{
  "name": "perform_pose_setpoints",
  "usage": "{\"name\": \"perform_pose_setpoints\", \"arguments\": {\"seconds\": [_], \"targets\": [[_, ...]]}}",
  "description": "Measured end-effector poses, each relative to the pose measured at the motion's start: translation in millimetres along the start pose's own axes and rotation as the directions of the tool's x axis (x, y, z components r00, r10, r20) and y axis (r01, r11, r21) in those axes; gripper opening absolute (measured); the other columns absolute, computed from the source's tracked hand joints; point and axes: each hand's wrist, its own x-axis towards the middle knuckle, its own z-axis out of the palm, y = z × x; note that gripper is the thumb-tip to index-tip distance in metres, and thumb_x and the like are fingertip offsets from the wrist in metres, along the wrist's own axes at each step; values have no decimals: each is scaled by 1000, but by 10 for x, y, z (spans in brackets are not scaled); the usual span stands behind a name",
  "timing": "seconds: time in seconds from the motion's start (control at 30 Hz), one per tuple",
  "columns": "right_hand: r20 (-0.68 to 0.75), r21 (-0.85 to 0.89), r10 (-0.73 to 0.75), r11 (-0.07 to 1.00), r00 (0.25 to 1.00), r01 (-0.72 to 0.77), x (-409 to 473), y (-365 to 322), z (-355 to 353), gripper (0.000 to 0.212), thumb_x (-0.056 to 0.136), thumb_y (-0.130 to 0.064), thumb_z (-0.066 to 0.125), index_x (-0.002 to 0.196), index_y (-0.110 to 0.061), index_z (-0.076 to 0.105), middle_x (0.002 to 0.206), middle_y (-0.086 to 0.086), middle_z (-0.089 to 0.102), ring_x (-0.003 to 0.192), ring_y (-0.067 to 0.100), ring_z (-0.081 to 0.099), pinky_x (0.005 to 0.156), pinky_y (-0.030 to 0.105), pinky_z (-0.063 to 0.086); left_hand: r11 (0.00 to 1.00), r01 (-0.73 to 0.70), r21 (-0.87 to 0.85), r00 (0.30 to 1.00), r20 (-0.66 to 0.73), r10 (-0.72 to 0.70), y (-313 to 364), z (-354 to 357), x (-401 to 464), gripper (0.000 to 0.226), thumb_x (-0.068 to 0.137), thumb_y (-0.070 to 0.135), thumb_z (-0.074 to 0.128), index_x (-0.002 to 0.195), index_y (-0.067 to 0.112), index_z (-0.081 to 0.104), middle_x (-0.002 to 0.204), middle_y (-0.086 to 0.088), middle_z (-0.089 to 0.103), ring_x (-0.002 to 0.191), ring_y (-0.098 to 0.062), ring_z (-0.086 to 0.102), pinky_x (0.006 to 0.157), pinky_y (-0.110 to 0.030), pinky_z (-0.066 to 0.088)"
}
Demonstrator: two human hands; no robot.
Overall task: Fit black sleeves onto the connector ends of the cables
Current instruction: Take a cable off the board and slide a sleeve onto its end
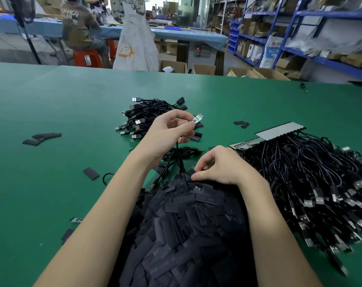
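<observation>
the left hand [167, 129] pinches a small circuit-board connector end [196, 118] between thumb and curled fingers, its black cable [179, 158] hanging down. the right hand [219, 166] pinches a black sleeve [193, 172] with curled fingertips atop the pile of sleeves [188, 228]. finished cables [142, 119] lie beyond, unfinished ones [310, 175] to the right, on the green table [51, 104].

I can read nothing for certain: the print on the seated person's shirt [74, 16] and the white sack's tag [125, 51] blurs.
</observation>
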Motion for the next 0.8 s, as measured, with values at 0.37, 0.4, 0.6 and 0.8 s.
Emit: {"name": "perform_pose_setpoints", "arguments": {"seconds": [0.37, 0.4, 0.6, 0.8], "targets": [[-199, 546, -95, 816, 976, 190, -83, -4, -171, 21, 82, -22, 84, 71, -28, 67, 69, -10, 66, 54, 3, 49, 56, 14, 40, 1000, 0, -18, 1000, 11, 1, 27, -8, -6, 8, 94, 7, 68, 100, 13, 70, 78, 6, 68, 80, -10, 69, 71, -20, 56], [-218, 588, -106, 779, 970, 217, -96, -16, -193, 20, 80, -22, 86, 71, -28, 68, 73, -9, 70, 58, 3, 54, 59, 15, 44, 1000, -3, -21, 1000, 25, 3, 31, -11, -10, 8, 94, 7, 68, 101, 12, 70, 78, 6, 68, 80, -11, 69, 70, -20, 55], [-347, 680, -61, 671, 936, 296, -130, -46, -259, 27, 60, -35, 92, 74, -26, 70, 90, -1, 77, 80, 11, 71, 74, 33, 55, 999, -11, -34, 992, 126, 15, 45, -11, -32, 9, 94, 7, 69, 101, 11, 71, 79, 5, 70, 75, -11, 69, 69, -20, 53], [-400, 727, -37, 596, 916, 341, -132, -49, -253, 32, 60, -26, 89, 90, -25, 78, 94, 3, 79, 87, 11, 73, 73, 24, 58, 1000, -15, -21, 985, 169, 18, 40, -8, -41, 9, 93, 7, 70, 100, 12, 73, 89, -6, 70, 79, -15, 69, 70, -22, 53]]}}
